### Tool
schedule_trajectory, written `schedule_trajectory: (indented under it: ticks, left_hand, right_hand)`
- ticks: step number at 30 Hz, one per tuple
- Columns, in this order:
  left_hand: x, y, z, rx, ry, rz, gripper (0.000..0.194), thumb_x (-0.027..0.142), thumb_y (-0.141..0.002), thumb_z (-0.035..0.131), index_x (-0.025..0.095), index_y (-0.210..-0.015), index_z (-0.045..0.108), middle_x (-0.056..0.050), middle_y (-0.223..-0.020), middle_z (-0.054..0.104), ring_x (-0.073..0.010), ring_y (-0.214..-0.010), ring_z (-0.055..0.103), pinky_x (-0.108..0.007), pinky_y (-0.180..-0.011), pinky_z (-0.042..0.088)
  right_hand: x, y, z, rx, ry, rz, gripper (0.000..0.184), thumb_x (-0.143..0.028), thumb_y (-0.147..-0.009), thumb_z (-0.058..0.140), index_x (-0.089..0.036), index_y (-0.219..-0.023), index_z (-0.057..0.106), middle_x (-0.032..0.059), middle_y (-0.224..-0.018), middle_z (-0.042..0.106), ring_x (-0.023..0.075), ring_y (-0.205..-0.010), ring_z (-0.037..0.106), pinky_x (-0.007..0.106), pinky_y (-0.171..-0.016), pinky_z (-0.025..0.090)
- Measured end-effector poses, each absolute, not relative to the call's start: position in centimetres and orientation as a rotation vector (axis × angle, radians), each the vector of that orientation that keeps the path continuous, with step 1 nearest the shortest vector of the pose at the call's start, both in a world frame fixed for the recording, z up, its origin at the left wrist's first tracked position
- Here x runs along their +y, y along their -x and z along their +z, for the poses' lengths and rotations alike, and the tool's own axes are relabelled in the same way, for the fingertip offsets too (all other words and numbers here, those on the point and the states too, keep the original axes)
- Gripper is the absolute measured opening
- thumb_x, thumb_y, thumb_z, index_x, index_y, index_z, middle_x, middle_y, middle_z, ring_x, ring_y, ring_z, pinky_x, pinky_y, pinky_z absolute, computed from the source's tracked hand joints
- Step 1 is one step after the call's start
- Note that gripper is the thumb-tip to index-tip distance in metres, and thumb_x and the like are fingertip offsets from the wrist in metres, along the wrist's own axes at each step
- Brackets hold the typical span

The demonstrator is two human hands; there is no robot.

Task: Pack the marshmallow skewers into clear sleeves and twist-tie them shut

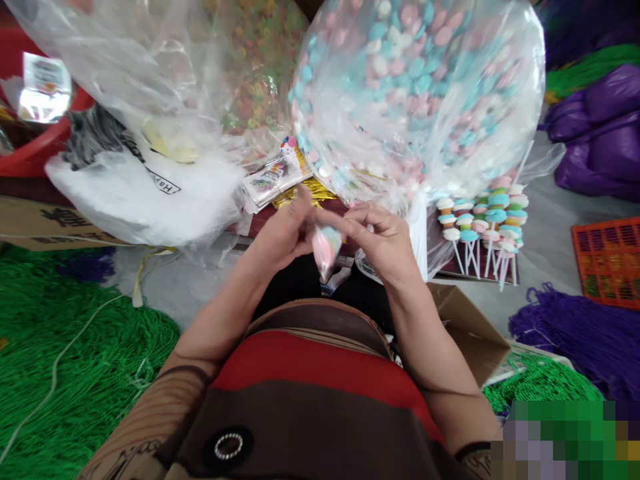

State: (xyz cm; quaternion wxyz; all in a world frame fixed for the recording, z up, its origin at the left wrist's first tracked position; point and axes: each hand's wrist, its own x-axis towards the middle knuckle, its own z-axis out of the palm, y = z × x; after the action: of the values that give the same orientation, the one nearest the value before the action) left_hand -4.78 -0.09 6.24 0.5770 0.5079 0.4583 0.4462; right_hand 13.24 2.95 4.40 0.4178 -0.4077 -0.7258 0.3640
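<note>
A small wrapped bundle of marshmallows [326,252], pink and pale blue in clear film, hangs between my hands with its end pointing towards me. My left hand [294,225] is closed around its gathered upper part. Close beside it, my right hand [383,239] has thumb and fingers pinched together by the neck of the film; whatever they hold is too small to make out. Just beyond the hands lie gold twist ties [320,189] and a stack of printed wrapper bags [275,179].
A large clear bag of pastel marshmallows [420,73] stands beyond my hands, with a bag of ring-shaped sweets [260,73] to its left. Several marshmallow skewers [493,217] lie at the table's right end. A cardboard box [465,327] sits below. Green strands [65,353] cover the floor at left.
</note>
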Motion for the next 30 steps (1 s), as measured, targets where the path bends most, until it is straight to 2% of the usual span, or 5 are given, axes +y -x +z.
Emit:
schedule_trajectory:
  ticks: [6,12,19,24,30]
  left_hand:
    - [-0.9,4.0,4.7,1.118,-1.336,0.808,0.080,0.087,-0.088,0.036,0.020,-0.050,0.058,-0.001,-0.037,0.038,-0.0100,-0.037,0.033,-0.030,-0.042,0.024]
    - [0.7,4.1,4.2,1.045,-0.962,1.075,0.092,0.089,-0.089,0.013,0.021,-0.105,0.073,0.006,-0.039,0.029,-0.0105,-0.036,0.022,-0.029,-0.040,0.028]
    - [-0.5,5.4,5.0,0.955,-1.681,0.964,0.039,0.056,-0.089,0.069,0.023,-0.106,0.079,-0.003,-0.079,0.073,-0.0145,-0.067,0.064,-0.027,-0.065,0.050]
    - [-0.5,4.8,4.0,1.155,-1.831,1.081,0.025,0.032,-0.098,0.054,0.021,-0.098,0.076,-0.006,-0.091,0.075,-0.0151,-0.086,0.069,-0.028,-0.082,0.052]
    - [-0.3,3.2,2.9,1.152,-1.422,1.198,0.039,0.054,-0.094,0.063,0.020,-0.112,0.065,-0.006,-0.102,0.073,-0.0164,-0.090,0.070,-0.027,-0.079,0.055]
  right_hand:
    - [2.5,-12.7,5.5,-1.845,0.968,0.454,0.012,-0.024,-0.093,0.068,-0.027,-0.084,0.075,0.0014,-0.088,0.072,0.0217,-0.095,0.068,0.049,-0.105,0.047]
    - [1.8,-12.9,4.6,-1.929,0.952,0.593,0.014,-0.025,-0.094,0.065,-0.027,-0.086,0.077,0.0015,-0.088,0.073,0.0200,-0.090,0.068,0.044,-0.095,0.052]
    - [2.9,-13.4,4.1,-1.852,1.022,0.610,0.015,-0.027,-0.093,0.067,-0.026,-0.081,0.077,0.0004,-0.083,0.074,0.0196,-0.087,0.069,0.042,-0.089,0.055]
    - [3.0,-13.6,3.5,-1.787,1.055,0.531,0.016,-0.030,-0.094,0.066,-0.027,-0.083,0.077,0.0007,-0.085,0.075,0.0195,-0.087,0.070,0.039,-0.083,0.058]
    - [2.5,-13.4,3.5,-1.736,0.996,0.554,0.014,-0.030,-0.095,0.067,-0.027,-0.085,0.078,0.0000,-0.086,0.075,0.0177,-0.086,0.071,0.037,-0.081,0.058]
